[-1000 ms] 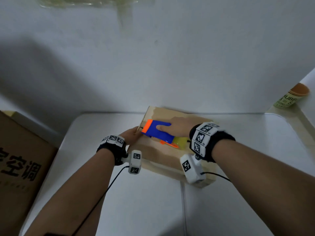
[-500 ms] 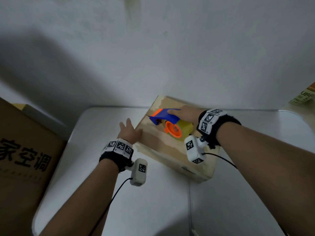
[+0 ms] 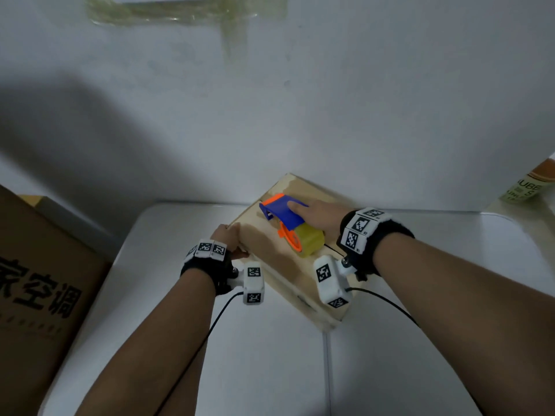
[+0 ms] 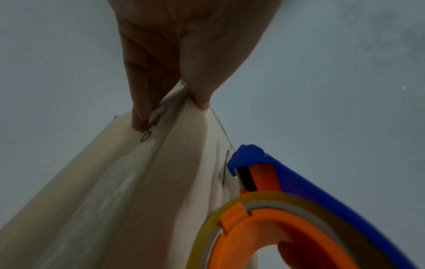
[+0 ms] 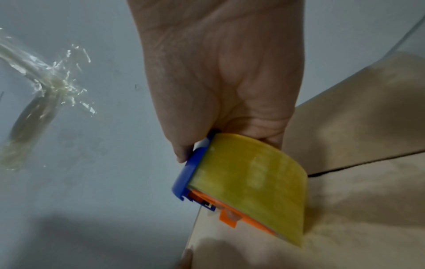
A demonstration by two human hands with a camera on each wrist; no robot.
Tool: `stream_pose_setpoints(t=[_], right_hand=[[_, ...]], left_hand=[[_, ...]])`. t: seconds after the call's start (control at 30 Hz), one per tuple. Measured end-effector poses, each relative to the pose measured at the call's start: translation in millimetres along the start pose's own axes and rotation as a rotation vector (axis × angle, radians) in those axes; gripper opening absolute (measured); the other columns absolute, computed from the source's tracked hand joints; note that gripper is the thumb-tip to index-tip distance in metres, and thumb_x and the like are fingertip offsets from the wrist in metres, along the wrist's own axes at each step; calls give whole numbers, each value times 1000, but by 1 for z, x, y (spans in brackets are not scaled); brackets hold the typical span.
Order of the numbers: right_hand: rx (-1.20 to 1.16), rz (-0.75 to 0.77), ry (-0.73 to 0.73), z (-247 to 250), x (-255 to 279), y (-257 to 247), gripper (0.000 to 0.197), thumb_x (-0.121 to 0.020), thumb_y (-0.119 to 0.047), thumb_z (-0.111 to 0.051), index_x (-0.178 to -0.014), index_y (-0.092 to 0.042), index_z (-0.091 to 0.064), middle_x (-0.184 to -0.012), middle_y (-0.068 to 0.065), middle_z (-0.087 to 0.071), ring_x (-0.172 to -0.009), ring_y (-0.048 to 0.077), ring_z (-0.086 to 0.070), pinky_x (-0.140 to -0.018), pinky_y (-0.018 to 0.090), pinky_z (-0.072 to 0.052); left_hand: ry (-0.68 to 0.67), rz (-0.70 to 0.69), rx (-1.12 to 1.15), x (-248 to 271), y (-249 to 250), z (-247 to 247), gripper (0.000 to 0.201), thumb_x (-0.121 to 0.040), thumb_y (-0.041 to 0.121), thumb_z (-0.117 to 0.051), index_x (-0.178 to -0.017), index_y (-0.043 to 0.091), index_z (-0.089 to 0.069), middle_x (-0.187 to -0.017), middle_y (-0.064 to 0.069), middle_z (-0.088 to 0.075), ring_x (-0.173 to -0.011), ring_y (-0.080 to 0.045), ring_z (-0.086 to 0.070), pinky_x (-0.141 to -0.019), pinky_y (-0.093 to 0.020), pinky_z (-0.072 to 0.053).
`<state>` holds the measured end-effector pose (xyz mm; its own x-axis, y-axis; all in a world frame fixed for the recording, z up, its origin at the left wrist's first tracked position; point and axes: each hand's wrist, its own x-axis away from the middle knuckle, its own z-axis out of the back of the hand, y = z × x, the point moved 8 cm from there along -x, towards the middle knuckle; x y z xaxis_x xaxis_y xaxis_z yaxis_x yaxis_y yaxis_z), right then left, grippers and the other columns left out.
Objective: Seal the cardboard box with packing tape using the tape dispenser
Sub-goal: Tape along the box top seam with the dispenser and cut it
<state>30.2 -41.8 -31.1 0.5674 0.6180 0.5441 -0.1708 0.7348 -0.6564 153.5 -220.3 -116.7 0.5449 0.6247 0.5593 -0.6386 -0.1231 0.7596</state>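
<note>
A flat cardboard box (image 3: 270, 259) lies at an angle on the white table (image 3: 270, 370), its far corner close to the wall. On its top rests a blue and orange tape dispenser (image 3: 283, 216) with a yellowish tape roll (image 3: 309, 243). My right hand (image 3: 313, 211) grips the dispenser from above, forefinger along the blue cover. In the right wrist view the tape roll (image 5: 250, 183) touches the box (image 5: 356, 209) near its flap seam. My left hand (image 3: 227, 237) pinches the box's left edge. In the left wrist view the thumb (image 4: 202, 91) is on top and the fingers (image 4: 140, 109) on the side.
A large brown carton (image 3: 39, 280) with printed characters stands left of the table. A labelled cylindrical container (image 3: 530, 187) sits on a ledge at the right. The wall is right behind the box, with crumpled clear tape (image 3: 186, 10) stuck high on it.
My left hand, spread beside the box half a second ago, now pinches its left edge. The dispenser has tipped up from lying flat and moved toward the box's far end.
</note>
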Motion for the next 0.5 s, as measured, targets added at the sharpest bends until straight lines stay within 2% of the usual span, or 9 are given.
stream_pose_setpoints(t=[0.07,0.1,0.17,0.2,0.27,0.3,0.4,0.43,0.5], right_hand=[[-39,4,3,4,-3,-1,35,-101,-46,-34,-81,-26,-54,-119,12,-62,-108,28,-58,-103,39,-43],[-66,-3,-9,6,-3,-2,32,-101,-44,-35,-82,-28,-54,-121,14,-61,-106,27,-57,-103,39,-42],[-137,-34,-30,10,-2,0,31,-102,-41,-35,-104,-20,-59,-124,14,-59,-101,20,-52,-100,37,-40],[-150,-48,-43,12,-1,1,37,-103,-39,-35,-120,-14,-57,-123,12,-58,-101,18,-50,-98,35,-40],[-158,-56,-96,12,-6,10,44,-104,-36,-34,-133,-6,-49,-125,13,-58,-103,19,-52,-98,35,-41],[-180,-61,-130,11,-9,18,44,-104,-36,-35,-132,-6,-49,-125,15,-59,-101,23,-57,-96,36,-45],[-395,-176,-214,-3,-4,35,34,-102,-36,-40,-119,-7,-50,-97,12,-64,-77,23,-62,-64,29,-56],[-458,-178,-226,-7,-3,34,33,-102,-34,-42,-120,-7,-50,-97,13,-63,-74,22,-62,-60,28,-57],[-499,-153,-203,-13,-4,33,37,-102,-32,-43,-121,-2,-51,-105,19,-64,-77,25,-63,-69,36,-59]], left_hand=[[12,-19,-65,-14,10,-1,42,-97,28,-43,-124,-4,-49,-113,-25,-63,-94,-38,-68,-73,-51,-60],[11,-17,-71,-25,11,-1,42,-95,29,-44,-120,-4,-52,-105,-26,-65,-88,-39,-69,-72,-54,-59],[30,7,-89,-43,10,3,47,-87,36,-46,-120,3,-52,-93,-25,-67,-79,-38,-69,-74,-59,-57],[49,7,-113,-50,12,5,48,-87,39,-47,-124,8,-51,-95,-23,-67,-82,-37,-69,-80,-57,-56],[76,-35,-176,-42,30,6,49,-92,37,-50,-132,9,-48,-117,-21,-63,-104,-36,-64,-92,-48,-53],[100,-60,-211,-40,38,8,49,-93,35,-51,-133,7,-47,-127,-20,-58,-113,-35,-60,-97,-44,-50],[125,-59,-315,-32,48,6,51,-95,36,-47,-138,9,-43,-138,-18,-51,-125,-34,-51,-103,-37,-41],[127,-62,-335,-31,48,3,51,-96,37,-44,-140,12,-40,-140,-19,-49,-127,-35,-49,-104,-38,-39],[124,-74,-349,-22,45,-3,49,-97,32,-39,-142,13,-35,-141,-22,-47,-128,-38,-47,-106,-38,-36]])
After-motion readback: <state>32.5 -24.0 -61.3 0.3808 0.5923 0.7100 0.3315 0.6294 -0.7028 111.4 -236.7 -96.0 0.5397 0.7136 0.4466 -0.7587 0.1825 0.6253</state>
